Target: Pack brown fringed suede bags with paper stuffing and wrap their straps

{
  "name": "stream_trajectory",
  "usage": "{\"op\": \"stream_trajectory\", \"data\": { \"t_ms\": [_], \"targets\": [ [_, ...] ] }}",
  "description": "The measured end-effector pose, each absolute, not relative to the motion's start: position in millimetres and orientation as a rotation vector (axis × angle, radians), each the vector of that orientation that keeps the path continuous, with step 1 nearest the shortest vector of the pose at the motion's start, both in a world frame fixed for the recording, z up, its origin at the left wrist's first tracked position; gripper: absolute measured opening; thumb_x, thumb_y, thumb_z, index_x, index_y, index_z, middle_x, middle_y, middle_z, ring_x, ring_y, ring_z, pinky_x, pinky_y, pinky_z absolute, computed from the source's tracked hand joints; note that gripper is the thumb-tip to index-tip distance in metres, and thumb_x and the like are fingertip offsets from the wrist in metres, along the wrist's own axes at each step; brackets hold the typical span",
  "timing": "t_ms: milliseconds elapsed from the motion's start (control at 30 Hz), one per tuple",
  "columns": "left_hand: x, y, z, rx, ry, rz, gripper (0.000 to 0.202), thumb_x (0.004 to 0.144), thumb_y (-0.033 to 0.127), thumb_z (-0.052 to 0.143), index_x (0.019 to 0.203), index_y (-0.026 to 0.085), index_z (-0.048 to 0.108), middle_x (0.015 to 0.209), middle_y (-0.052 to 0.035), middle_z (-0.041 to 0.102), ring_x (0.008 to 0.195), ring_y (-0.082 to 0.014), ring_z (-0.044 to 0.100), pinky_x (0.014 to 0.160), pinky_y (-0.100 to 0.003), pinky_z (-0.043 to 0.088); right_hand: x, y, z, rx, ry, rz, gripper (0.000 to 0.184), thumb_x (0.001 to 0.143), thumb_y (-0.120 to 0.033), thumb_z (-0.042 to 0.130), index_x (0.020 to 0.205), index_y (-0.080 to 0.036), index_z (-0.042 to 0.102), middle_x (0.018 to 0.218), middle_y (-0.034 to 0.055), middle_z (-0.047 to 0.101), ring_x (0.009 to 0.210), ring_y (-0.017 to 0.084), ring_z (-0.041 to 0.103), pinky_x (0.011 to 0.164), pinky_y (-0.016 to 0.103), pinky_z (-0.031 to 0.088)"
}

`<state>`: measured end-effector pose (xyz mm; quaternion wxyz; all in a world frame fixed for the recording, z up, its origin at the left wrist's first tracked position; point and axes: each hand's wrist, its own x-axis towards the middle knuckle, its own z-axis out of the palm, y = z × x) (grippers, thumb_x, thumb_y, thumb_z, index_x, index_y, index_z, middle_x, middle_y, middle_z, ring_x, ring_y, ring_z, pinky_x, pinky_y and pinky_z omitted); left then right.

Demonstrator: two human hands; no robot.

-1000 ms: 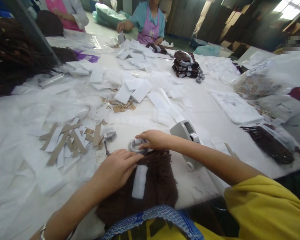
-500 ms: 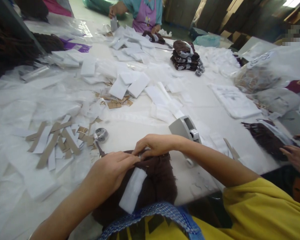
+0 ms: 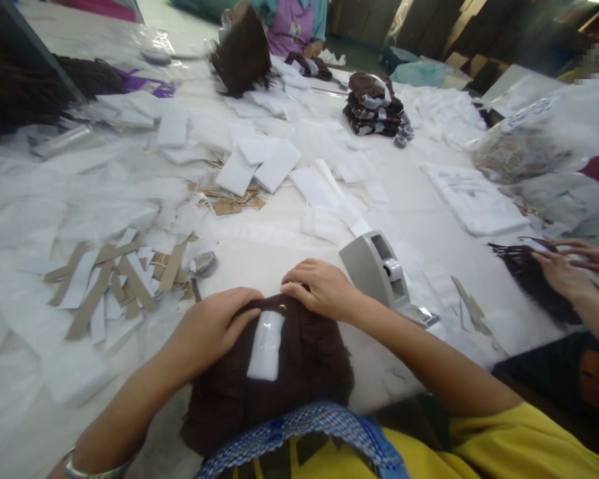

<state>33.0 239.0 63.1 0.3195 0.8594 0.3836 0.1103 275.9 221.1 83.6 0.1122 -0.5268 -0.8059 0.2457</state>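
A dark brown folded cloth (image 3: 304, 372) with ragged edges lies on the table close to my body. On its upper face rests a white, soft-looking padded strip (image 3: 265, 349). My left hand (image 3: 222, 322) grips the cloth's far edge on the left, thumb on top beside the strip. At the same far edge, further right, my right hand (image 3: 322, 291) has its fingers curled in a pinch on the cloth. A small gold-coloured fastener (image 3: 282, 308) shows between my hands. What lies under my right fingertips is hidden.
A grey tape dispenser (image 3: 374, 266) stands right of my right hand. Cardboard and white strips (image 3: 104, 283) are heaped at left, white packets (image 3: 259, 163) ahead. Stacked brown bundles (image 3: 374, 106) sit farther back. One co-worker's hands (image 3: 569, 266) handle fringed brown cloth at right; another person (image 3: 299, 26) works opposite.
My hands have moved apart along the cloth's far edge, and the white strip now lies straighter. Across the table, a brown fringed piece has come up in the other person's hand.
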Motion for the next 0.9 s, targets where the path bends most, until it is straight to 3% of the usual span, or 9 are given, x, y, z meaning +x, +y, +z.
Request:
{"op": "stream_trajectory", "data": {
  "t_ms": [133, 333, 500, 600, 700, 800, 900],
  "targets": [
    [36, 238, 65, 2.267, 0.992, 0.248, 0.028, 0.098, 0.037, 0.044, 0.110, 0.024, 0.065, 0.101, -0.0032, 0.073, 0.091, -0.0204, 0.068, 0.080, -0.030, 0.049, 277, 215, 78, -1.482, -2.458, 0.784, 0.039, 0.100, -0.046, 0.045, 0.103, -0.018, 0.073, 0.093, 0.0091, 0.074, 0.094, 0.022, 0.064, 0.093, 0.036, 0.042],
    [35, 235, 69, 2.345, 1.049, 0.360, 0.029, 0.098, 0.037, 0.042, 0.106, 0.027, 0.068, 0.101, -0.0009, 0.075, 0.089, -0.0197, 0.068, 0.077, -0.029, 0.047, 271, 221, 73, -1.331, -2.485, 1.280, 0.037, 0.103, -0.041, 0.039, 0.106, -0.021, 0.069, 0.084, 0.0032, 0.072, 0.075, 0.016, 0.063, 0.068, 0.024, 0.043],
    [41, 235, 58, 2.315, 1.201, 0.117, 0.029, 0.097, 0.041, 0.045, 0.114, 0.030, 0.066, 0.105, -0.0003, 0.075, 0.089, -0.0219, 0.071, 0.071, -0.029, 0.048, 270, 219, 60, -1.569, -2.551, 0.777, 0.039, 0.098, -0.051, 0.047, 0.113, -0.021, 0.066, 0.086, 0.0082, 0.072, 0.085, 0.021, 0.065, 0.081, 0.030, 0.044],
    [49, 232, 43, 2.374, 1.284, 0.135, 0.032, 0.096, 0.035, 0.048, 0.124, 0.028, 0.062, 0.113, -0.0042, 0.074, 0.092, -0.0225, 0.071, 0.077, -0.030, 0.050, 270, 216, 51, -1.667, -2.493, 0.542, 0.046, 0.098, -0.057, 0.044, 0.108, -0.018, 0.067, 0.085, 0.0100, 0.072, 0.087, 0.021, 0.065, 0.088, 0.032, 0.042],
    [52, 229, 34, 2.402, 1.270, 0.322, 0.034, 0.095, 0.028, 0.050, 0.127, 0.022, 0.061, 0.118, -0.0081, 0.071, 0.101, -0.0231, 0.068, 0.090, -0.033, 0.050, 271, 215, 47, -1.805, -2.443, 0.447, 0.050, 0.099, -0.059, 0.038, 0.106, -0.019, 0.067, 0.083, 0.0101, 0.072, 0.082, 0.021, 0.067, 0.080, 0.030, 0.043],
    [46, 223, 39, 2.243, 1.320, 0.672, 0.037, 0.096, 0.030, 0.051, 0.131, 0.020, 0.057, 0.127, -0.0088, 0.066, 0.117, -0.0237, 0.062, 0.103, -0.038, 0.046, 270, 215, 47, -1.813, -2.504, 0.437, 0.049, 0.099, -0.059, 0.036, 0.107, -0.021, 0.067, 0.083, 0.0100, 0.073, 0.080, 0.022, 0.068, 0.072, 0.029, 0.042],
    [42, 208, 52, 2.099, 1.299, 0.858, 0.036, 0.096, 0.029, 0.052, 0.130, 0.022, 0.057, 0.130, -0.0056, 0.065, 0.120, -0.0207, 0.061, 0.105, -0.037, 0.047, 271, 214, 46, -1.724, -2.552, 0.393, 0.048, 0.100, -0.056, 0.036, 0.106, -0.021, 0.067, 0.082, 0.0096, 0.073, 0.081, 0.022, 0.068, 0.071, 0.028, 0.042]
  ]
}}
